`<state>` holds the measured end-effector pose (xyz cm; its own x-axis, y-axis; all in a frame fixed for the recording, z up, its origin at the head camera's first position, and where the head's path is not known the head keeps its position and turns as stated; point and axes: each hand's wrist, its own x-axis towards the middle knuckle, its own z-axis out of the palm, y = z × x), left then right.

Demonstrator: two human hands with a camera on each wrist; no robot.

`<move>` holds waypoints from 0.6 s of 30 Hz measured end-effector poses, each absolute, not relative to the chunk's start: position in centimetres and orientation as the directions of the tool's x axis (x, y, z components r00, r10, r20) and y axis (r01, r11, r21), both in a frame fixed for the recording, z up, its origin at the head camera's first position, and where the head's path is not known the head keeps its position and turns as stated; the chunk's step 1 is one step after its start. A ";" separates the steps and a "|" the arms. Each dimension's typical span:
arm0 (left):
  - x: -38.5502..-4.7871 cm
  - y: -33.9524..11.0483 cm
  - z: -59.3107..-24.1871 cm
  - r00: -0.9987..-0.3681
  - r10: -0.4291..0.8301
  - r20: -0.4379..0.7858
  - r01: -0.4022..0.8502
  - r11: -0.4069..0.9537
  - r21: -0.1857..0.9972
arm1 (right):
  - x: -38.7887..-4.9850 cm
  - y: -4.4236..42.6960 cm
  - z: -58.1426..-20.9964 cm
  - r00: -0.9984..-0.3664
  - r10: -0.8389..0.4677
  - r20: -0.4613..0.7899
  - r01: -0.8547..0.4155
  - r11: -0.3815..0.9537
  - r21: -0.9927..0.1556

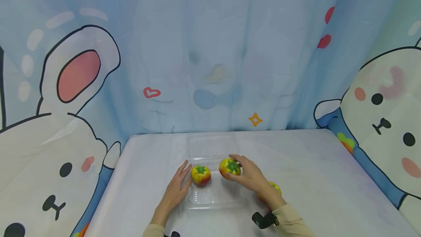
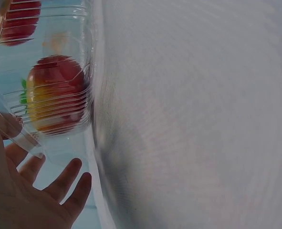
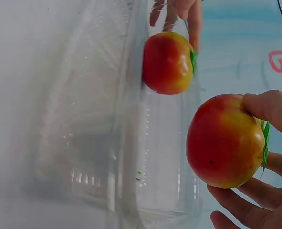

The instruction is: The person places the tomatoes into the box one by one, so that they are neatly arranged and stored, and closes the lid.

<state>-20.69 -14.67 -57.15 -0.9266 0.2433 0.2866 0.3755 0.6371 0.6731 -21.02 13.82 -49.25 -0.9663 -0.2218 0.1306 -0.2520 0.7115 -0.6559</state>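
A clear plastic box [image 1: 215, 197] with its lid [image 1: 210, 147] folded back lies on the white table. One red-yellow fruit with a green leafy top [image 1: 201, 175] sits in its left part. My left hand [image 1: 175, 193] is beside that fruit at the box's left wall, its fingers spread in the left wrist view. Over the box's right part, my right hand [image 1: 251, 175] holds a second such fruit [image 1: 229, 168] between thumb and fingers. In the right wrist view this held fruit [image 3: 225, 141] is apart from the one in the box [image 3: 167, 63].
Another yellow fruit [image 1: 275, 187] is on the table right of the box, partly hidden beneath my right forearm. A black device [image 1: 264, 220] is at my right wrist. Behind the table hangs a blue curtain [image 1: 210, 46] with cartoon figures.
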 end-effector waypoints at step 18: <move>-20.8 -14.6 -57.1 -0.928 0.244 0.280 0.371 0.645 0.668 | -21.5 11.8 -51.7 -0.970 -0.233 0.070 -0.223 0.740 -0.635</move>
<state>-20.85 -14.65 -57.11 -0.9285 0.2435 0.2804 0.3709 0.6446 0.6685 -21.52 11.78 -51.66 -0.9700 -0.2329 0.0697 -0.2233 0.7399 -0.6346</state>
